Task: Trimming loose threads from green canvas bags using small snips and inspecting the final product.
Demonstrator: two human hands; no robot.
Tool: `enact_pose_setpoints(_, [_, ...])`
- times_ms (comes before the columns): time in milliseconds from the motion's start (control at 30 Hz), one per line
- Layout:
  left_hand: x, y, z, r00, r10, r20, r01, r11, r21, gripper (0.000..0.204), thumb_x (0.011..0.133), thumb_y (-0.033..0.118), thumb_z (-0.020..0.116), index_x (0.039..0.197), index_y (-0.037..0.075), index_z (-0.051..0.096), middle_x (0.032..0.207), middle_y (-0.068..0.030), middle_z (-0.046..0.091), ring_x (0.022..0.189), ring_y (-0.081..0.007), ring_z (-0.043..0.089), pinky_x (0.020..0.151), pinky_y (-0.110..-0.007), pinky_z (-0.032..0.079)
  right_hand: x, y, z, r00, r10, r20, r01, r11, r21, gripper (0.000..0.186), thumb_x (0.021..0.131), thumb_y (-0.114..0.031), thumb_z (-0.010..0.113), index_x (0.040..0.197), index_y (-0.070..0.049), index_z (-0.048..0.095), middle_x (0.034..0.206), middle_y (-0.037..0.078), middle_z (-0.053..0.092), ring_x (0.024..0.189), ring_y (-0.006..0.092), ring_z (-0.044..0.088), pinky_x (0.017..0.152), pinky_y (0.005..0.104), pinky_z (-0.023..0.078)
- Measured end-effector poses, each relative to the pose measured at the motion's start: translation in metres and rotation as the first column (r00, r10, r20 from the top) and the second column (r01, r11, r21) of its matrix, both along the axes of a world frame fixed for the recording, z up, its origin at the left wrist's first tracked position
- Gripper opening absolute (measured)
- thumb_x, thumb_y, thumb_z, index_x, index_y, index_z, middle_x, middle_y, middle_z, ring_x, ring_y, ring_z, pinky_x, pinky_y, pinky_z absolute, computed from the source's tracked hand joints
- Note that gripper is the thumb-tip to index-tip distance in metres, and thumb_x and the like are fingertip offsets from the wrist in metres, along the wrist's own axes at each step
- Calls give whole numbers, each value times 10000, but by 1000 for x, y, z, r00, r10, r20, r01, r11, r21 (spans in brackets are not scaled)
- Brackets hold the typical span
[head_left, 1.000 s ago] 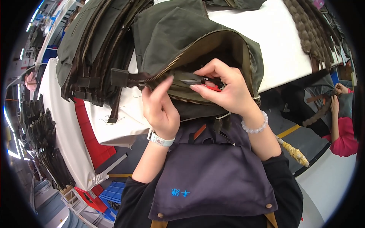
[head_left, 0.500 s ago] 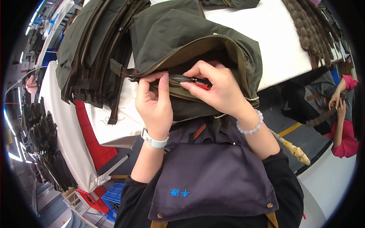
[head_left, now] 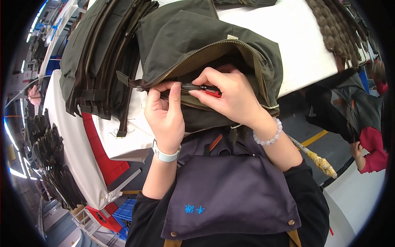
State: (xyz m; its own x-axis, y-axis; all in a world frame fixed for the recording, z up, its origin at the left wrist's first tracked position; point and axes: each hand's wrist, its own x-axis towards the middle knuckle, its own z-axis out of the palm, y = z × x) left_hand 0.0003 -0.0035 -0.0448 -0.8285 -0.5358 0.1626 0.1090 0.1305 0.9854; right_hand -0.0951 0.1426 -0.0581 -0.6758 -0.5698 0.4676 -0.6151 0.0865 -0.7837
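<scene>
An olive canvas bag (head_left: 173, 45) lies on the white table with its curved brass zipper (head_left: 214, 43) unzipped. My right hand (head_left: 228, 94) is shut on small thread snips (head_left: 212, 93) with black-and-red handles, their tips inside the bag's opening. My left hand (head_left: 164, 111) pinches the bag's lower edge near the zipper's left end, its thumb beside the snip tips. What exactly lies under those fingertips is hidden. A zipper tail with a fabric tab (head_left: 122, 79) sticks out left of that hand.
Stacked olive zippered pieces (head_left: 90, 49) lie left on the white table (head_left: 263, 20); brown furry strips (head_left: 331, 33) lie at far right. A co-worker in a pink sleeve (head_left: 372, 150) is at right. Blue crates (head_left: 125, 212) and a wrapped yellow-tipped rod (head_left: 321, 162) sit below the table's level.
My left hand has moved up and left and its thumb now pinches the bag's edge. My right hand and snips have moved left. The co-worker's hands have moved.
</scene>
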Motion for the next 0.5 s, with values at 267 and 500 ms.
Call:
enact_pose_setpoints(267, [4,-5,3,999,-35,-24,34,998,-51,61,1011,33,633,1049,-13,620,951,-9,644,795,-27,537,683,-185,420,5,4,5,996,-63,-64,67,996,66,197,825,-137,811,895,-35,657,783,61,724,700,262,695,715,322,479])
enact_pose_setpoints(500, [51,-77,68,974,41,222,23,960,-279,205,1050,76,547,921,-57,634,1149,-147,650,877,-182,706,776,-258,577,29,60,40,997,-73,-3,73,997,39,240,938,-121,681,1154,-21,651,958,141,708,807,301,702,730,355,550])
